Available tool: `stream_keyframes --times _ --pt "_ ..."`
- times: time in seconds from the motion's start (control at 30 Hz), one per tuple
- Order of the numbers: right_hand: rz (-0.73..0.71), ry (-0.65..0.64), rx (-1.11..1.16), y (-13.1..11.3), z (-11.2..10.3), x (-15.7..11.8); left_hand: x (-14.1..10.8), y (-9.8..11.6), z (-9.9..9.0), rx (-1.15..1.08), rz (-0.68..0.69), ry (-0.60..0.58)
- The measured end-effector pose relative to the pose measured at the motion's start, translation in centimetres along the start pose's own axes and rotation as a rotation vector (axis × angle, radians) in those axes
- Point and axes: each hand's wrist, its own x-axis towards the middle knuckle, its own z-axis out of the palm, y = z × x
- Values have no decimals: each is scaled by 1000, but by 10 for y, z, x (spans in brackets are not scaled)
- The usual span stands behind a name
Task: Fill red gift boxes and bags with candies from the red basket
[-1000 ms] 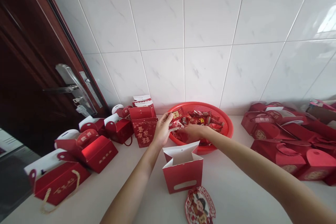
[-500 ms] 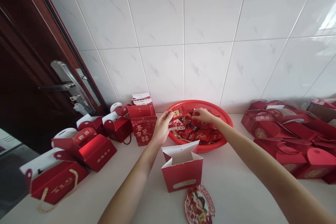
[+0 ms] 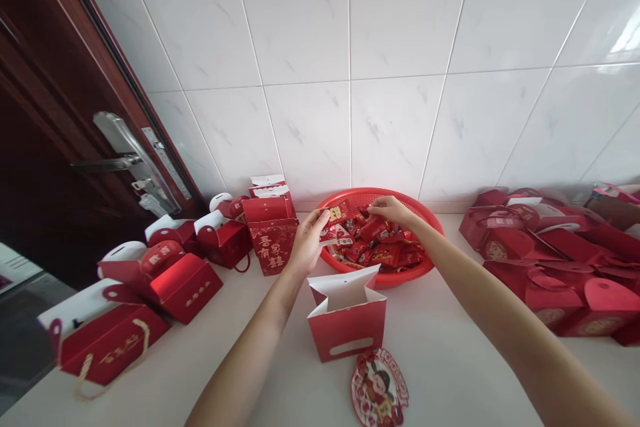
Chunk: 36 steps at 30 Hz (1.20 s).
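A red plastic basket (image 3: 434,232) holds a heap of red wrapped candies (image 3: 387,253). My left hand (image 3: 308,240) is at its left rim, closed on red candy packets (image 3: 339,213) with gold and white print, one above another. Over the back of the heap is my right hand (image 3: 391,210), its fingertips pinched together at the candies; a dark red wrapper edge shows beneath them, and what they grip is partly hidden. In front of the basket stands a red paper box (image 3: 347,328) with its white-lined top open. A round cartoon-printed card (image 3: 379,390) lies before the box.
Several red gift boxes (image 3: 187,287) stand at the left, with upright red cartons (image 3: 273,243) nearer the basket. More red boxes (image 3: 535,247) are heaped at the right. A tiled wall (image 3: 385,127) rises behind, and a dark door (image 3: 55,113) is at the left.
My right hand has lifted slightly and shifted a little within the basket, fingers now more pinched. The left hand keeps hold of its packets. The view has tilted slightly.
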Motion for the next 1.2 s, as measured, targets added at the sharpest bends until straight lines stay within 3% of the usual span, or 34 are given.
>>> stream_keyframes --times 0.2,0.43,0.63,1.0,1.2 --pt "-88 -32 -170 3 5 5 -2 2 1 -11 3 -2" --pt "-255 -502 -447 -24 35 -14 -1 2 1 -8 -13 -2" --pt "-241 -652 -662 -38 36 -23 1 0 0 -21 -12 1" --pt "-313 -635 -850 -46 62 -29 -1 3 1 -24 -17 3" --pt "-272 -432 -800 -37 50 -19 1 0 -1 3 -14 -5"
